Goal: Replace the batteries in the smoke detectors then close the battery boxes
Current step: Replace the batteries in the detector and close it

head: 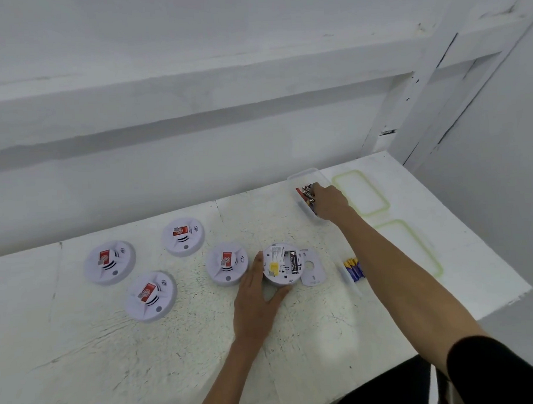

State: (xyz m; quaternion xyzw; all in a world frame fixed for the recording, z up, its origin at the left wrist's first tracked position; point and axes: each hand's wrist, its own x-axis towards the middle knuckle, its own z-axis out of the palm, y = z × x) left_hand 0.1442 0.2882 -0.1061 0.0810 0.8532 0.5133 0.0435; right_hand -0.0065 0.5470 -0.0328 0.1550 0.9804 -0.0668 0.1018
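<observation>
An upturned white smoke detector (277, 265) lies at the table's middle, its battery box open with one dark battery inside. My left hand (257, 297) grips its rim from the left and front. Its loose backplate (313, 268) lies just to the right. My right hand (327, 200) reaches into a clear plastic box (303, 175) holding dark and red batteries; whether its fingers hold a battery is hidden. A second clear box with purple batteries (355, 269) sits nearer, partly behind my right forearm.
Several face-up smoke detectors with red tags lie to the left: (182, 236), (109, 262), (150, 295), (226, 263). Two green-rimmed clear lids (361, 193), (414, 247) rest on the right. The table ends at the right edge (507, 298); a white wall rises behind.
</observation>
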